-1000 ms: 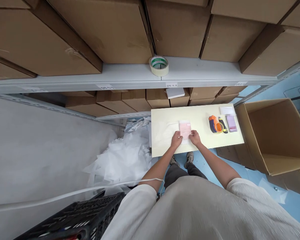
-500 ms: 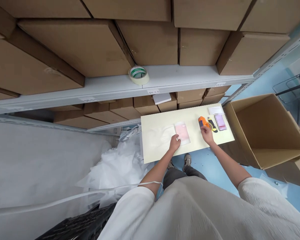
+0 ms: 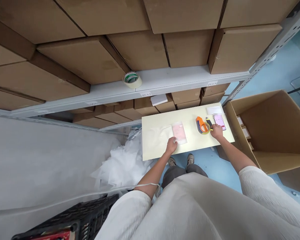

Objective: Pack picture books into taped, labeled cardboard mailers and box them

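Observation:
My left hand (image 3: 172, 145) is closed at the lower left edge of a flat pink packet (image 3: 179, 131) in a clear sleeve, fingertips pinching its edge. The packet lies on the pale tabletop (image 3: 160, 150). My right hand (image 3: 217, 132) is closed over the lower end of a black and yellow utility knife (image 3: 209, 122), hiding part of it. Just left of the knife is an orange tape dispenser (image 3: 202, 124) with a roll in it. A phone with a lit pinkish screen (image 3: 219, 121) lies right above my right hand.
White sheets (image 3: 213, 110) lie at the table's far right corner. A large open carton (image 3: 280, 130) stands against the right end. Boxes fill the shelves (image 3: 175, 75) ahead, where a tape roll (image 3: 132, 80) sits. White wrapping (image 3: 127, 163) and a black crate (image 3: 90, 213) are on the left.
My right hand has left the tape dispenser and moved right to the utility knife. My left hand stays at the pink packet's edge. The view has shifted slightly.

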`<act>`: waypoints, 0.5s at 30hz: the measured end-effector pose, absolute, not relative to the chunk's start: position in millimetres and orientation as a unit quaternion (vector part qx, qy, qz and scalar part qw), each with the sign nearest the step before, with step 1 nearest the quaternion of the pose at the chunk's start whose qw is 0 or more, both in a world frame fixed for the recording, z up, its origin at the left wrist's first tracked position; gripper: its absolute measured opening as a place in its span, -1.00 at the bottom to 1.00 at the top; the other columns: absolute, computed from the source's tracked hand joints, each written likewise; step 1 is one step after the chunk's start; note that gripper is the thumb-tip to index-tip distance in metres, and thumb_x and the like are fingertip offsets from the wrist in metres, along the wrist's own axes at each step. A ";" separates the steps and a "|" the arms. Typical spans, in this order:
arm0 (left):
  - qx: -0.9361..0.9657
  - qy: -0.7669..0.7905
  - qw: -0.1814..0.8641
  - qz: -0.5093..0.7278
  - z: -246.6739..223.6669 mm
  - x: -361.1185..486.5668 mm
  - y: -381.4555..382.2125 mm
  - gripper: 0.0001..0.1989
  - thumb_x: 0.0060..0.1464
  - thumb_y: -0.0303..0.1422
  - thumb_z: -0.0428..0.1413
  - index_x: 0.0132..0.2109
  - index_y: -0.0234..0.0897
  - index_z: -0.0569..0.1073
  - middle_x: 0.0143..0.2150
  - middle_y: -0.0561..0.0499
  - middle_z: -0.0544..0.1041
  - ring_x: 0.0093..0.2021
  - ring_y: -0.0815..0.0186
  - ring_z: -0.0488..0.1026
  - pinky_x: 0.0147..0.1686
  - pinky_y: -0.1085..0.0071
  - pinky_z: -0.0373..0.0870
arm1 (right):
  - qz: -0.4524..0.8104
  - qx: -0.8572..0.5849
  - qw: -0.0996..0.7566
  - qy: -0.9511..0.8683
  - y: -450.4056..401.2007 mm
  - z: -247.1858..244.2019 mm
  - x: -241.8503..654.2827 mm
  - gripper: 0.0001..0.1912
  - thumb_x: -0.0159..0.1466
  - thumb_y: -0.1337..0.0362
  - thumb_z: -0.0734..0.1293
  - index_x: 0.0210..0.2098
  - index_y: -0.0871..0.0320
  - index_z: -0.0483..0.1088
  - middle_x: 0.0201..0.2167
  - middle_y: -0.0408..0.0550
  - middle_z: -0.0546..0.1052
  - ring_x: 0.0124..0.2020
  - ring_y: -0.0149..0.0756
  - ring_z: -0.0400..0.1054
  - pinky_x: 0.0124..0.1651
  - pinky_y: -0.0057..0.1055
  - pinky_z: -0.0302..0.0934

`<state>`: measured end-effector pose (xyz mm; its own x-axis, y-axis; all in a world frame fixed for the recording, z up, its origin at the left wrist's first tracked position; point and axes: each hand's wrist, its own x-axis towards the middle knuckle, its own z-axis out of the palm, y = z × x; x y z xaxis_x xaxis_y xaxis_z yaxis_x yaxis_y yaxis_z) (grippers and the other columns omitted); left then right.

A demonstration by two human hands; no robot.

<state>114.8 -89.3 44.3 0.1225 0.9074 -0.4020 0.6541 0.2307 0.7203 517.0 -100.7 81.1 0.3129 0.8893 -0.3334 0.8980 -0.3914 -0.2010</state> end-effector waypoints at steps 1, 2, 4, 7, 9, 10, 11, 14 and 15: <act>0.603 0.649 0.442 0.141 45.5 114.6 -91.1 -0.63 0.10 -0.51 0.14 0.06 -0.20 0.55 0.17 -0.18 0.60 0.26 0.03 0.53 0.34 0.03 0.44 | -0.193 0.805 0.021 0.560 -100.4 79.1 517.4 -0.66 0.30 0.36 0.35 0.07 0.18 0.49 0.18 0.31 0.52 0.18 0.14 0.33 0.17 -0.07 0.18; 0.602 0.650 0.441 0.140 46.9 114.1 -92.7 -0.62 0.10 -0.51 0.14 0.06 -0.19 0.55 0.17 -0.17 0.60 0.26 0.03 0.53 0.34 0.03 0.45 | -0.189 0.801 0.029 0.567 -99.8 77.4 517.8 -0.67 0.32 0.35 0.34 0.07 0.18 0.49 0.17 0.32 0.52 0.18 0.16 0.32 0.18 -0.04 0.17; 0.600 0.654 0.439 0.140 50.1 112.4 -95.0 -0.62 0.08 -0.50 0.15 0.06 -0.18 0.56 0.15 -0.16 0.61 0.26 0.02 0.54 0.33 0.02 0.46 | -0.183 0.792 0.043 0.580 -97.7 75.0 518.7 -0.69 0.34 0.33 0.34 0.08 0.17 0.48 0.15 0.33 0.53 0.18 0.17 0.31 0.19 -0.01 0.16; 0.592 0.666 0.432 0.138 54.4 109.0 -96.8 -0.63 0.07 -0.48 0.18 0.05 -0.19 0.57 0.15 -0.16 0.62 0.26 0.01 0.54 0.33 0.02 0.46 | -0.184 0.781 0.055 0.595 -93.2 72.8 519.3 -0.69 0.36 0.33 0.34 0.10 0.18 0.46 0.12 0.36 0.54 0.17 0.17 0.33 0.18 0.00 0.18; 0.588 0.672 0.431 0.129 56.7 106.9 -97.5 -0.64 0.07 -0.47 0.18 0.04 -0.19 0.57 0.16 -0.17 0.61 0.27 0.01 0.54 0.32 0.04 0.46 | -0.188 0.779 0.058 0.596 -90.6 72.2 519.4 -0.68 0.36 0.35 0.33 0.10 0.20 0.44 0.10 0.38 0.54 0.14 0.16 0.35 0.16 -0.01 0.19; 0.587 0.673 0.432 0.124 57.5 106.0 -97.7 -0.64 0.08 -0.47 0.18 0.05 -0.20 0.58 0.17 -0.18 0.61 0.27 0.01 0.54 0.32 0.05 0.46 | -0.191 0.780 0.058 0.593 -89.9 72.2 519.7 -0.67 0.35 0.37 0.33 0.11 0.21 0.43 0.09 0.39 0.54 0.13 0.16 0.36 0.15 -0.02 0.19; 0.587 0.674 0.433 0.118 58.3 105.2 -97.8 -0.63 0.09 -0.47 0.17 0.05 -0.20 0.58 0.19 -0.18 0.60 0.27 0.01 0.53 0.32 0.05 0.46 | -0.194 0.783 0.056 0.589 -89.4 72.6 520.4 -0.66 0.34 0.38 0.32 0.11 0.22 0.42 0.07 0.40 0.55 0.11 0.16 0.37 0.14 -0.03 0.20; 0.592 0.670 0.436 0.103 60.1 103.6 -96.7 -0.63 0.10 -0.48 0.16 0.07 -0.22 0.58 0.22 -0.21 0.59 0.28 0.01 0.53 0.32 0.07 0.46 | -0.193 0.798 0.020 0.571 -89.8 77.6 525.3 -0.62 0.29 0.41 0.32 0.10 0.25 0.40 0.02 0.39 0.56 0.08 0.15 0.39 0.12 -0.06 0.23; 0.596 0.667 0.437 0.099 60.5 103.6 -95.7 -0.63 0.11 -0.49 0.15 0.07 -0.23 0.58 0.23 -0.21 0.59 0.28 0.01 0.52 0.32 0.07 0.45 | -0.189 0.806 -0.005 0.561 -89.9 80.8 527.7 -0.62 0.27 0.40 0.33 0.09 0.24 0.40 0.01 0.37 0.57 0.07 0.15 0.39 0.12 -0.06 0.24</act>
<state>103.6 -95.7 60.5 0.0908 0.8811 -0.4641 0.7077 0.2708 0.6525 527.7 -89.9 80.8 0.2992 0.9060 -0.2993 0.9019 -0.3710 -0.2213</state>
